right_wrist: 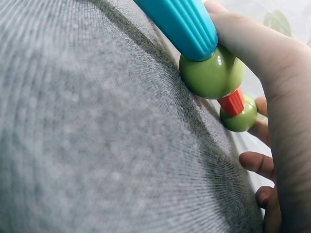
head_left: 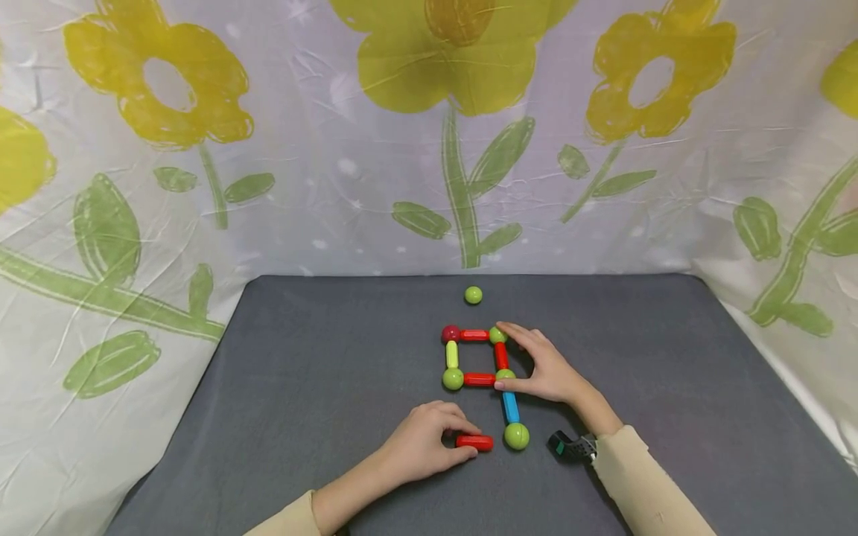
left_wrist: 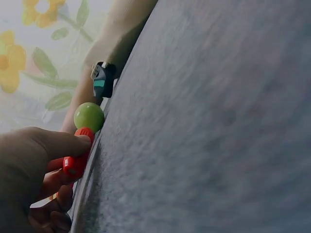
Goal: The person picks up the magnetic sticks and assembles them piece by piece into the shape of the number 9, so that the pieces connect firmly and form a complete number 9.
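Observation:
My left hand [head_left: 417, 444] pinches a loose red magnetic rod [head_left: 476, 443] between thumb and fingers, low over the table. Just right of that rod lies a green ball [head_left: 517, 436], at the end of a blue rod [head_left: 511, 407]. The blue rod runs up to the lower right corner of a square of rods and balls [head_left: 479, 380]. Three red sides and one yellow-green rod [head_left: 452, 354] form it, with a crimson ball [head_left: 451, 333] at its upper left. My right hand [head_left: 551, 371] grips its right side, thumb at the lower green ball [right_wrist: 209, 75], fingers at the upper green ball [right_wrist: 238, 115].
A single green ball [head_left: 473, 295] lies near the table's far edge, beyond the square. Grey cloth covers the table [head_left: 322, 342]. Behind it hangs a flower-printed curtain [head_left: 302, 164]. A dark wrist device [head_left: 571, 447] is strapped to the right wrist.

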### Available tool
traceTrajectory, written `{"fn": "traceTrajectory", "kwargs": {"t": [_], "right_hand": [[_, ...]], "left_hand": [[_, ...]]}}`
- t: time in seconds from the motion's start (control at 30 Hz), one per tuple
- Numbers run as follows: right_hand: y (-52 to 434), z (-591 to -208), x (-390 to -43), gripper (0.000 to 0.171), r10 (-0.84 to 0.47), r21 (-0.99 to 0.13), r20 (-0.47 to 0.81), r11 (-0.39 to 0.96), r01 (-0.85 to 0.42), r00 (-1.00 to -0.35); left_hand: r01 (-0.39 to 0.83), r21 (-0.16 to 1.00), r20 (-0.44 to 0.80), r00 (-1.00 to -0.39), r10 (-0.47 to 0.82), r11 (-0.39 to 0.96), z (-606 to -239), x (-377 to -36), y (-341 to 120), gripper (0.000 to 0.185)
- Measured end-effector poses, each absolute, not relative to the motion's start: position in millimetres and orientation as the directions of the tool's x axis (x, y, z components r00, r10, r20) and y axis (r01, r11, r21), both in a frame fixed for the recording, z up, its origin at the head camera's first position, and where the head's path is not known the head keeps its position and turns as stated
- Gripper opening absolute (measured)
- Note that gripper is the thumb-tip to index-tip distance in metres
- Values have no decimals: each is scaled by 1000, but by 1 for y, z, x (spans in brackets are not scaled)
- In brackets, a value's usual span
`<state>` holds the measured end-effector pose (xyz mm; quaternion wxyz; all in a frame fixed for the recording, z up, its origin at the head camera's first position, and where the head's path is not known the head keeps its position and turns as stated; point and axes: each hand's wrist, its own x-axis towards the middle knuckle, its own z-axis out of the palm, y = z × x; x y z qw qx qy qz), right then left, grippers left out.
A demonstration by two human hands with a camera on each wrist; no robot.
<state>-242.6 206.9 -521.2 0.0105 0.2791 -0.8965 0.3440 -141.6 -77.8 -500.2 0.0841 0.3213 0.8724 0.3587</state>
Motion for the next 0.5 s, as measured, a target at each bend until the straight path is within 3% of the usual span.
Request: {"fn": "traceTrajectory", "kwargs": {"t": [0.5], "right_hand": [[207, -522, -242, 97, -485, -599, 221, 617, -510, -846]], "left_hand": [[535, 676, 114, -755, 645, 507, -502, -156, -64, 21]]}}
